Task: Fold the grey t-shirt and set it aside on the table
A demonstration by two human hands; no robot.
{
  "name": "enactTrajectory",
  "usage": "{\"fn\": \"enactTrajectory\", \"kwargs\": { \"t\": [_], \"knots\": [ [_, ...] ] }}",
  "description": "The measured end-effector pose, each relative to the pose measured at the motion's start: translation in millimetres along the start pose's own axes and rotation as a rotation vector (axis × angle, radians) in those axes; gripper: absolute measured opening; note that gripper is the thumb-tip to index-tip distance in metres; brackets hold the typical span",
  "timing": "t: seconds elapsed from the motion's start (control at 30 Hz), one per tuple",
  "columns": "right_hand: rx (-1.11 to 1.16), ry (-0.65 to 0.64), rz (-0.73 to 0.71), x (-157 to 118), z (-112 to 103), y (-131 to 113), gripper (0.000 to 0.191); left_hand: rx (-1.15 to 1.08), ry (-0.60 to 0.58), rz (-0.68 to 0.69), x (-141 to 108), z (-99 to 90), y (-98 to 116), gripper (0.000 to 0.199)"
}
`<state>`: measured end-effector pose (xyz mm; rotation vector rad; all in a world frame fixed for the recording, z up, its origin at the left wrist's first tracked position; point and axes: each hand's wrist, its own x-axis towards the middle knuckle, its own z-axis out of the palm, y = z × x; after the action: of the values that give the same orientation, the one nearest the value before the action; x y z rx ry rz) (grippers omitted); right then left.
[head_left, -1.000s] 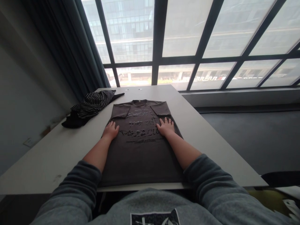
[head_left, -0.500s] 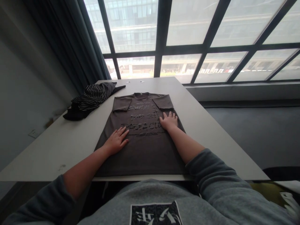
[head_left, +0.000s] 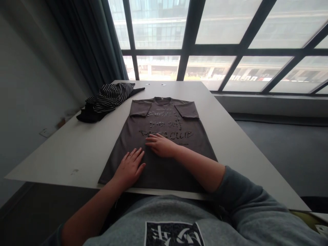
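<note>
Left grip (head_left: 129,169) touches shirt (head_left: 164,172) on white table (head_left: 230,150) near windows (head_left: 159,25).

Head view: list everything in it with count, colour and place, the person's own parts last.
Shirt: 1, dark grey, flat on the table
Table: 1, white, centre
Striped clothes: count unclear, black and white, table's far left
Discs: 2, white, table's far end
Smudge: 1, grey, table's near left
Curtain: 1, dark blue, far left
Window: 1, dark-framed, beyond the table
Wall: 1, grey, left
Floor: 1, grey, right
Corner items: count unclear, olive, white and black, lower right
Sweatshirt: 1, grey, bottom
Left hand: 1, bare, on shirt's lower left
Right hand: 1, bare, on shirt's middle
</note>
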<state>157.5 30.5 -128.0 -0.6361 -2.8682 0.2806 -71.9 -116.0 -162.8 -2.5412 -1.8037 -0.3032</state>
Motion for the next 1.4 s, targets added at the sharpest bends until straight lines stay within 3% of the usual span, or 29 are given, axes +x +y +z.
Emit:
{"fn": "enactTrajectory", "kwargs": {
  "t": [0.1, 0.33, 0.53, 0.7, 0.83, 1.07, 1.3, 1.4],
  "knots": [
    [0.046, 0.065, -0.021, 10, 10, -14, 0.036, -0.001, 0.025, -0.074, 7, -7.3, 10, 0.052],
    [0.168, 0.161, -0.012, 2, 21, 0, 0.035, 0.061, 0.034, -0.2, 14, -22.5, 13, 0.045],
    [0.18, 0.162, 0.036, 2, 21, 0, 0.039, 0.045, 0.044, -0.211, 18, -28.2, 19, 0.036],
    [0.065, 0.078, 0.106, -1, 17, 0, 0.059, 0.044, 0.052, -0.156, 27, -20.0, 27, 0.045],
    [0.039, 0.022, 0.145, -1, 14, -1, 0.069, 0.094, 0.002, -0.209, 25, -18.7, 18, 0.047],
    [0.049, 0.016, 0.139, 0, 14, 0, 0.071, 0.152, -0.009, -0.328, 24, -37.5, -6, 0.048],
    [0.052, 0.033, 0.114, 0, 14, 1, 0.069, 0.129, -0.013, -0.195, 38, -26.5, -1, 0.054],
    [0.044, 0.028, 0.115, 0, 13, 1, 0.069, 0.133, -0.039, -0.209, 38, -19.9, -6, 0.054]
  ]
}}
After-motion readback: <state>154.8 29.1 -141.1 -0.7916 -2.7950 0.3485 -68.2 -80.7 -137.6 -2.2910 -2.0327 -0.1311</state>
